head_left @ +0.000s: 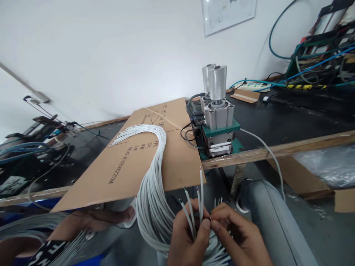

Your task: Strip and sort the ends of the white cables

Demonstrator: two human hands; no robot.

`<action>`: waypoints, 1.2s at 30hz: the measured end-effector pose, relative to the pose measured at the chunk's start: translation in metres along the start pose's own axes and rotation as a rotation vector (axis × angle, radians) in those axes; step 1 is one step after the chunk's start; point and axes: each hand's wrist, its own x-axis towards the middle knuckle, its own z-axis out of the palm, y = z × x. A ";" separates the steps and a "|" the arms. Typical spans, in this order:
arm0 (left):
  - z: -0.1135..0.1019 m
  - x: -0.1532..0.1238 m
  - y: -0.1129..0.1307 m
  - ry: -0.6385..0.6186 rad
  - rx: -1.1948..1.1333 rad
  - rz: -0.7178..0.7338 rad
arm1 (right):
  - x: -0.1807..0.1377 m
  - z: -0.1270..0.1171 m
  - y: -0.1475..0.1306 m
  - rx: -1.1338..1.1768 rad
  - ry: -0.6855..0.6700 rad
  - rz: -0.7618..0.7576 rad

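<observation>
My left hand (186,236) is closed round several thin grey cables (194,207) that stand upright, their stripped coloured ends pointing up. My right hand (239,232) is right beside it, thumb and fingers pinched on the same cables near my left thumb. A thick bundle of grey cables (155,173) drapes over a flat cardboard sheet (130,162) and hangs down to my hands. Just beyond, a small pneumatic machine (218,125) with metal cylinders stands at the bench edge.
Another person's hand (97,218) with a patterned sleeve reaches in under the cardboard at the lower left, next to more grey cables. My grey-trousered knee (269,218) is at the right. Hoses, a power strip (253,87) and equipment crowd the bench's far right.
</observation>
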 end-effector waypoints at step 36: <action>0.003 0.003 0.011 0.046 -0.024 -0.085 | 0.002 0.011 0.001 -0.012 0.108 -0.134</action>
